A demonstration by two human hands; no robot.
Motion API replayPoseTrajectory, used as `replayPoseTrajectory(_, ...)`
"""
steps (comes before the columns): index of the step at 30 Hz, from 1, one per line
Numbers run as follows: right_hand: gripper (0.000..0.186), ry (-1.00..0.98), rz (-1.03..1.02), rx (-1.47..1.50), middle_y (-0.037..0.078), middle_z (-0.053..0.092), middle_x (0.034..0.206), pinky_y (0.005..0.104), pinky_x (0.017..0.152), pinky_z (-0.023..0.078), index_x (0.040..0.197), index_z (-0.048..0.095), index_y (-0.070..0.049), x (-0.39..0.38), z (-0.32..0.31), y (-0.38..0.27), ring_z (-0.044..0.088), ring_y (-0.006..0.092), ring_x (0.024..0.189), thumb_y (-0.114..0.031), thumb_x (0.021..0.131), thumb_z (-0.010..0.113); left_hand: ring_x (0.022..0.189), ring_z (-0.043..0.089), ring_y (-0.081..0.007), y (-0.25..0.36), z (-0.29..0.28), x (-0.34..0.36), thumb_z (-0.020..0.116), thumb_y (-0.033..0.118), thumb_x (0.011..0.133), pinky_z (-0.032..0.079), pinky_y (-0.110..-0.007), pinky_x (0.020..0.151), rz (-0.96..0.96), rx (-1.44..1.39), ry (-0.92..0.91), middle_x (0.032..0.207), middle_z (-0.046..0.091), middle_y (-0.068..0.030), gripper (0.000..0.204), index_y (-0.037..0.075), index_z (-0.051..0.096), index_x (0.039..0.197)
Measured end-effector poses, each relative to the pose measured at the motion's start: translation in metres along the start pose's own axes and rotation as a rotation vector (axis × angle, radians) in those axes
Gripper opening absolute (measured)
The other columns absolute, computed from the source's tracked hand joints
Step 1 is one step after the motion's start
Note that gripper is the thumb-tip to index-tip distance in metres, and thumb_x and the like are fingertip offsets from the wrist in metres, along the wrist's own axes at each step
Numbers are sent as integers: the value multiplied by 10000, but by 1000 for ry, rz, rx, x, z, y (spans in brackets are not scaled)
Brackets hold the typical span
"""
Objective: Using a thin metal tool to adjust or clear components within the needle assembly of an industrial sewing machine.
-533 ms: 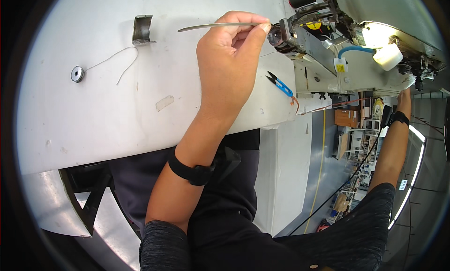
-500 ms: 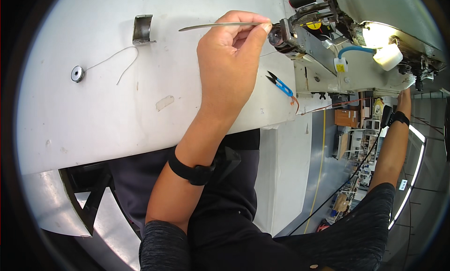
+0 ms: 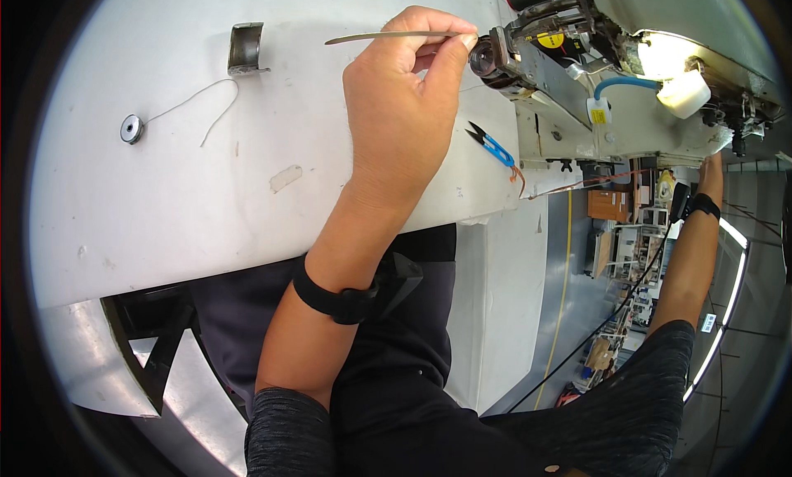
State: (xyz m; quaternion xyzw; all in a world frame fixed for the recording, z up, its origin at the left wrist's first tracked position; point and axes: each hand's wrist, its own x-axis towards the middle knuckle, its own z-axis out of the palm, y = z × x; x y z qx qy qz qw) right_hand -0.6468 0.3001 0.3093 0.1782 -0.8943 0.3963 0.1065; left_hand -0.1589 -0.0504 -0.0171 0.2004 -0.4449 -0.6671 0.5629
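Note:
Between thumb and fingers, my left hand [image 3: 402, 106] pinches a thin, pointed metal tool [image 3: 363, 39] that looks like tweezers. Its pointed end reaches out leftward over the table; the other end is at my fingertips. Those fingertips are right beside the round metal hook [image 3: 483, 58] of a sewing machine [image 3: 561, 89]; whether they touch it I cannot make out. At the far right my right hand [image 3: 711, 173] reaches up to the machine's head, its fingers hidden behind it. Thread snips [image 3: 495, 147] with blue handles lie below the hook.
A curved metal plate [image 3: 245, 49] and a bobbin [image 3: 132, 129] with a loose tail of thread lie on the white table [image 3: 165, 213]. A lit white lamp [image 3: 683, 95] and a blue tube [image 3: 624, 85] sit on the machine. Shelves and a wooden box [image 3: 608, 205] stand beyond.
My left hand has shifted slightly up with the tweezers-like tool, which now lies more level. The whole view has moved a little; my right arm stays at the machine.

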Motion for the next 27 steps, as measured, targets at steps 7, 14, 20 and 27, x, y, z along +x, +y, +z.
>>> replayPoseTrajectory(7, 600, -21, 4, -5, 61, 606, 1261, 313, 998, 366, 1317, 588, -83, 20, -8, 12, 540, 189, 1130, -555, 947, 553, 778, 668, -120, -8, 0, -1, 668, 65, 924, 524, -247, 727, -28, -42, 4, 861, 725, -71, 82, 3, 695, 971)
replayPoseTrajectory(14, 597, -42, 63, -70, 55, 632, 1168, 325, 927, 381, 1232, 626, -89, 70, -21, 40, 551, 197, 1058, -588, 916, 546, 759, 635, -85, -7, -2, 1, 667, 70, 932, 474, -219, 656, -111, -134, -30, 859, 716, -79, 116, -19, 677, 1005)
replayPoseTrajectory(20, 601, -60, 117, -123, 49, 654, 1089, 335, 867, 393, 1159, 659, -93, 118, -27, 67, 561, 205, 997, -617, 889, 539, 777, 649, -94, -6, -1, 3, 649, 66, 946, 466, -212, 644, -113, -149, -34, 881, 718, -110, 117, -28, 668, 1012)
replayPoseTrajectory(27, 615, -38, 135, -216, 43, 680, 996, 347, 796, 408, 1073, 697, -99, 149, -67, 37, 573, 213, 925, -651, 858, 531, 828, 684, -130, -4, -3, -1, 651, 59, 937, 500, -239, 706, -61, -165, -4, 875, 717, -97, 98, -20, 667, 993)
